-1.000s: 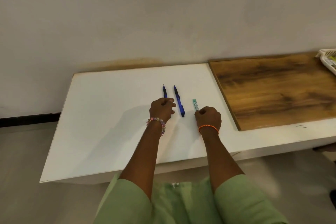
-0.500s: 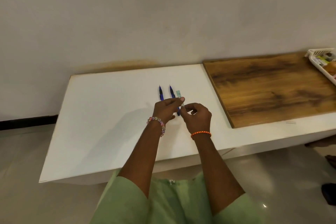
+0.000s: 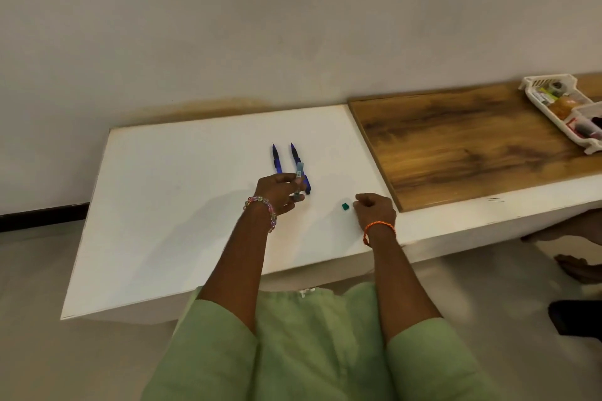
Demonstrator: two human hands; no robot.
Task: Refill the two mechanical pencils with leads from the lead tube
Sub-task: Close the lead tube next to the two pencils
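Observation:
Two blue mechanical pencils lie side by side on the white table, tips pointing away: the left pencil and the right pencil. My left hand holds the pale lead tube upright just above the right pencil's near end. A small green cap lies on the table to the right. My right hand rests beside the cap with its fingers curled, holding nothing that I can see.
A wooden board covers the table's right part. A white plastic basket with small items stands at its far right. The wall runs along the table's back edge. A person's foot shows on the floor at right.
The lead tube passed from my right hand to my left. The green cap came off and now lies on the table, where my right hand has moved to the right.

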